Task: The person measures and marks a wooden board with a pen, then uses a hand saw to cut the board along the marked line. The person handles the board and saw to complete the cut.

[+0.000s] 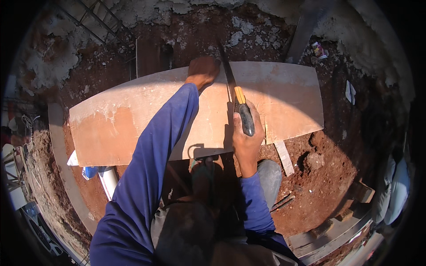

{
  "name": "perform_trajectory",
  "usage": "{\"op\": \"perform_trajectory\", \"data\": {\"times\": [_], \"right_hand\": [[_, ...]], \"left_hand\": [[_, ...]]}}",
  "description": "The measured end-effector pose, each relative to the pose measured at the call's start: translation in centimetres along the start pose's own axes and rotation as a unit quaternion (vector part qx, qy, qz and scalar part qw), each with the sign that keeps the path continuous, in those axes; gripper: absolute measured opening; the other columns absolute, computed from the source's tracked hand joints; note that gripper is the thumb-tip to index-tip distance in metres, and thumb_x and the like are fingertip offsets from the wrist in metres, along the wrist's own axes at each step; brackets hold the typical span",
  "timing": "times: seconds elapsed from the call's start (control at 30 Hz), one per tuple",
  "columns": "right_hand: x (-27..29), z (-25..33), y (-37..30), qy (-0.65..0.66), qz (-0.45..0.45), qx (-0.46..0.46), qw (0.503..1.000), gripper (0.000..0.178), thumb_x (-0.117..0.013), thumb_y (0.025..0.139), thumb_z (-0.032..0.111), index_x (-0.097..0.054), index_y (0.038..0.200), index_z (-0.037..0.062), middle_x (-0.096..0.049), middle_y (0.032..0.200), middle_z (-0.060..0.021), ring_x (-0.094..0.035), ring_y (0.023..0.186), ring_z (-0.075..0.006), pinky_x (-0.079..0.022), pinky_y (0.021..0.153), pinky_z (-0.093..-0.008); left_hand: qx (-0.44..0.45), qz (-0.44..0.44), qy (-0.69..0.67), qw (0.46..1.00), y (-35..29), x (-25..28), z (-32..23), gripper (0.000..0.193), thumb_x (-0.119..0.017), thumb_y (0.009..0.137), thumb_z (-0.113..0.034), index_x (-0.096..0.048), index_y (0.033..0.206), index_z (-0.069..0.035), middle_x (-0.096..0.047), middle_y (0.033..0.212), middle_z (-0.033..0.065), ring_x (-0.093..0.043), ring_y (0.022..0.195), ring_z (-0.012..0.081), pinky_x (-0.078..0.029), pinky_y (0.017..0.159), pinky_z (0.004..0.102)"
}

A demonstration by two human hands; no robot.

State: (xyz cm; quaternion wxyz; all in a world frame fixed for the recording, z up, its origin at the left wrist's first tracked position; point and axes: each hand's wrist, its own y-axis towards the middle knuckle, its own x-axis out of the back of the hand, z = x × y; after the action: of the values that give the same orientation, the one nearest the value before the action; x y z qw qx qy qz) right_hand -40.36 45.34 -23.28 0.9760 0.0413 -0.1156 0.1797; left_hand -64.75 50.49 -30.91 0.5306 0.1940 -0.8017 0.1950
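Blue sleeves (151,155) end at hands (246,144), right gripping saw (239,94), left touching board (208,122).

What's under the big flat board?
A pale strip and a white tube show at the near edge of the board, with reddish soil around. Whatever supports it farther in is covered.

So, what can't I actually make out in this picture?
In the head view:
- Left hand: palm, hidden by the back of the hand.
- Saw blade: far tip, lost against dark soil.
- White tube-like item: far end, covered by the board.
- Small container, upper right: contents, too small to tell.
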Motion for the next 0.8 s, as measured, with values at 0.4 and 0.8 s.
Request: {"op": "perform_trajectory", "data": {"times": [0.4,0.8], "right_hand": [[-1.5,1.4,1.8,0.034,-0.008,-0.006,0.999,0.041,-0.068,0.092,0.013,-0.058,0.13,-0.0008,-0.071,0.1,-0.0146,-0.066,0.087,-0.0163,-0.052,0.08,-0.0298],[-1.7,1.7,3.6,-0.007,0.046,-0.035,0.998,0.041,-0.068,0.091,0.011,-0.058,0.129,-0.001,-0.07,0.11,-0.0164,-0.069,0.098,-0.0231,-0.053,0.086,-0.0327]], "left_hand": [[-0.001,-0.005,0.007,1.0,1.2,1.4,-0.1,0.048,-0.047,0.095,-0.039,-0.072,0.093,0.002,-0.068,0.095,0.0292,-0.067,0.094,0.0445,-0.05,0.086,0.0513],[-0.003,0.006,0.034,0.999,1.0,0.5,-0.6,0.035,-0.049,0.09,-0.028,-0.075,0.093,-0.005,-0.07,0.099,0.0236,-0.069,0.095,0.0391,-0.052,0.085,0.0489]]}}
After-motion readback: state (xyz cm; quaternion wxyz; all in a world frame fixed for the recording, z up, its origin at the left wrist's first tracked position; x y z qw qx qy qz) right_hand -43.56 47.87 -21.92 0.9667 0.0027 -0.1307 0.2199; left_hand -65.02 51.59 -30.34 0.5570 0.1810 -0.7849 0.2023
